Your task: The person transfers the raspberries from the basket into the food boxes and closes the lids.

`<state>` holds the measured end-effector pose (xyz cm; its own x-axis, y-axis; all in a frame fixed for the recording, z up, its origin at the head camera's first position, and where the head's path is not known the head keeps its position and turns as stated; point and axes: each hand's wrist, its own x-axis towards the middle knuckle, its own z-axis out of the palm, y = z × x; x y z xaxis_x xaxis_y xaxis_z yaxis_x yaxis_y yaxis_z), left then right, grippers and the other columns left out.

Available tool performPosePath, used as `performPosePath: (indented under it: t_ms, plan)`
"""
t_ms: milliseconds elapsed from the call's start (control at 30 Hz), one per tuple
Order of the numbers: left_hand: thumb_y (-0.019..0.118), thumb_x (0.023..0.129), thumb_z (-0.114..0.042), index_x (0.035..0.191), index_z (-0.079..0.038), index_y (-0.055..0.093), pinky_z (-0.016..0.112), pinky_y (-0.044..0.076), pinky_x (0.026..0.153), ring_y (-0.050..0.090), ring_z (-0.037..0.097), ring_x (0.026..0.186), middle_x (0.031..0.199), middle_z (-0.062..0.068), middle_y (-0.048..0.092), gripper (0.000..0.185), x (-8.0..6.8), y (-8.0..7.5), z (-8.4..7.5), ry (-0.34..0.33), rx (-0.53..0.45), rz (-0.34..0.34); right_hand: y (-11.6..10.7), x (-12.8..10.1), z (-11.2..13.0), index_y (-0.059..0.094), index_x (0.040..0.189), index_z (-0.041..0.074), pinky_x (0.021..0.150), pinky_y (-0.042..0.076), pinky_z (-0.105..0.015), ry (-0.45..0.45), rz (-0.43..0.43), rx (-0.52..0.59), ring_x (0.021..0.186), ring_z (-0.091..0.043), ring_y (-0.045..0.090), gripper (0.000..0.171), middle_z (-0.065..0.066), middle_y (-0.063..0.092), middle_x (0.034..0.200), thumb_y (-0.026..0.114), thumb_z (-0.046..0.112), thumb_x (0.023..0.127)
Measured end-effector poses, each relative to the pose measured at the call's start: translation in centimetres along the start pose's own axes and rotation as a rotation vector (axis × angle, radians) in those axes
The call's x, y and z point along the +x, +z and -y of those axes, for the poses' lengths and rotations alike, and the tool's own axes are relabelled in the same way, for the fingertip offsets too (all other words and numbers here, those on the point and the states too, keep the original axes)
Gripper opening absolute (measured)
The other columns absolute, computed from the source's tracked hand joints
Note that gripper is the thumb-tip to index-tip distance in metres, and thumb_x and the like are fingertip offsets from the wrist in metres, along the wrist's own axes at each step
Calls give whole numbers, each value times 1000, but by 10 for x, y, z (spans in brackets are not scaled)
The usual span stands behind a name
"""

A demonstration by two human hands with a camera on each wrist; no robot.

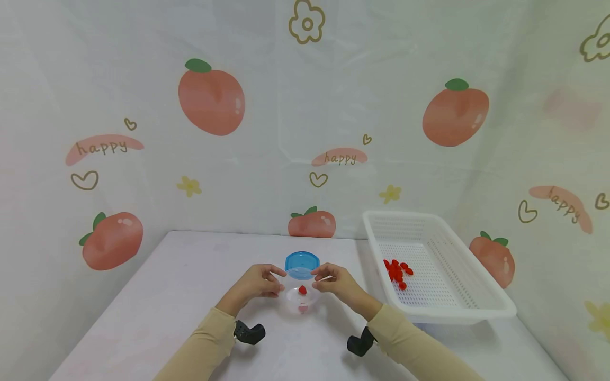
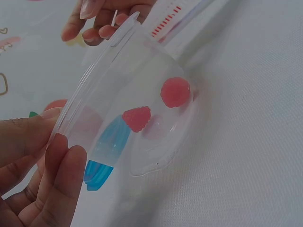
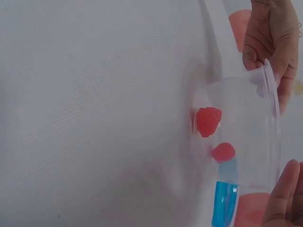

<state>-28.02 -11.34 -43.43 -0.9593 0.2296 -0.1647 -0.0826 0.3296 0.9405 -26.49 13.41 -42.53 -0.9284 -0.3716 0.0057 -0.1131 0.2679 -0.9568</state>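
A clear plastic bowl (image 1: 292, 302) stands on the table before me, with two red raspberries (image 2: 175, 92) low inside it. On its left side, my left hand (image 1: 259, 281) pinches the rim between thumb and fingers, as the left wrist view shows. My right hand (image 1: 335, 283) is at the opposite side, its fingertips (image 3: 289, 172) close to the rim and fairly straight. Just behind the bowl lies a blue round lid (image 1: 302, 259), partly seen through the clear plastic in the wrist views.
To the right, a white perforated basket (image 1: 438, 312) holds several more red raspberries (image 1: 396, 272) near its left wall. Behind the white table (image 1: 205, 254) hangs a curtain (image 1: 267, 185) printed with fruit. A black camera is strapped to each wrist.
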Motion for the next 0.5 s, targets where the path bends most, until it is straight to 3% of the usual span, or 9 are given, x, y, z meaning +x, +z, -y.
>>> performPosePath:
  t_ms: [267, 500]
  plan:
    - [73, 82, -1, 114, 2, 64, 31, 60, 69, 63, 16, 68, 80, 9, 61, 33, 1, 2, 0, -14, 7, -17, -4, -2, 6, 57, 117, -7, 85, 57, -32, -41, 0, 12, 93, -23, 64, 33, -18, 61, 108, 65, 12, 91]
    - [73, 83, -2, 113, 1, 65, 31, 60, 69, 63, 16, 68, 81, 9, 62, 32, 2, 3, 0, -19, 13, -29, -14, -1, 14, 57, 117, -6, 85, 56, -30, -70, -45, 19, 91, -20, 63, 35, -12, 61, 104, 67, 14, 90]
